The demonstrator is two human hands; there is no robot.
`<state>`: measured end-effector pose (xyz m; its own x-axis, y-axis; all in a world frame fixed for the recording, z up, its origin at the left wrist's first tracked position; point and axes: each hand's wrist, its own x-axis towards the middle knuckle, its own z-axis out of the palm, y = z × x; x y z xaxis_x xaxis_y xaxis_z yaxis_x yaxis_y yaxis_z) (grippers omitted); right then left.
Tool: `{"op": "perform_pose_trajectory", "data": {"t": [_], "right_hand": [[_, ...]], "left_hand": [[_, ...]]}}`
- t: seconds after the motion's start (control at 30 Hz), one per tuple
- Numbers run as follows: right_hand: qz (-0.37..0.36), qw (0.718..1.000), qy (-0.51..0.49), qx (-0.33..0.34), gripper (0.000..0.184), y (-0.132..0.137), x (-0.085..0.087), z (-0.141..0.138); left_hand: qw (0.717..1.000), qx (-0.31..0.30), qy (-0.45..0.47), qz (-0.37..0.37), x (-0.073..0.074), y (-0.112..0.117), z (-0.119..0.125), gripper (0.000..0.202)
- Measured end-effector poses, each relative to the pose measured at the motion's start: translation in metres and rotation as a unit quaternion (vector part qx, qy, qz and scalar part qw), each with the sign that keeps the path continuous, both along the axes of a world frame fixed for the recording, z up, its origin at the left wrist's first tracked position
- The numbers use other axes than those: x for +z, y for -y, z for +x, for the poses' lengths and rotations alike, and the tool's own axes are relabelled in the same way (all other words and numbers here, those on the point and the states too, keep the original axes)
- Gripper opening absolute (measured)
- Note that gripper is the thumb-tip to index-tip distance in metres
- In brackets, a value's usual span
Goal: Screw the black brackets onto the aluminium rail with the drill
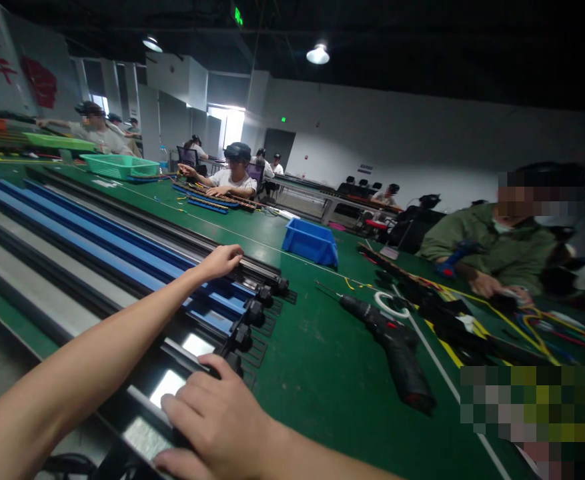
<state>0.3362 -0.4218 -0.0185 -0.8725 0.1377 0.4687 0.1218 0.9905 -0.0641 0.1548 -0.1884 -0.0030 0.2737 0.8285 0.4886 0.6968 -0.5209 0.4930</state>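
Observation:
A long frame of black rails [122, 220] with blue and silver strips between them runs from the far left to the middle of the green table [322, 373]. Its near ends carry black round caps [255, 312]. My left hand [221, 260] reaches across the frame, fingers curled over the farthest black rail close to its end. My right hand [212, 417] lies on the nearest rail, fingers spread over it and thumb pointing towards the nearest cap.
A black power screwdriver [397, 350] lies right of the frame, beside a white ring [389, 305]. A blue bin [311, 241] stands behind it; green baskets [119, 165] sit far left. A person in a green jacket [492, 247] handles coloured wires at right. Others work further back.

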Motion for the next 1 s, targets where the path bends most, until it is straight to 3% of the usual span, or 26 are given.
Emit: {"op": "perform_pose_trajectory", "data": {"t": [0.13,0.53,1.0], "right_hand": [[0.054,0.998,-0.012,-0.014,0.046,-0.003,-0.015,-0.005],[0.111,0.993,-0.041,0.006,0.048,-0.011,-0.013,-0.015],[0.111,0.993,-0.017,0.037,0.046,-0.016,-0.010,-0.014]], "left_hand": [[1.000,-0.016,0.006,0.003,-0.004,-0.002,0.006,0.030],[0.999,-0.021,0.010,-0.027,-0.005,0.002,0.011,0.030],[0.998,-0.027,0.024,-0.052,-0.010,-0.003,0.010,0.034]]}}
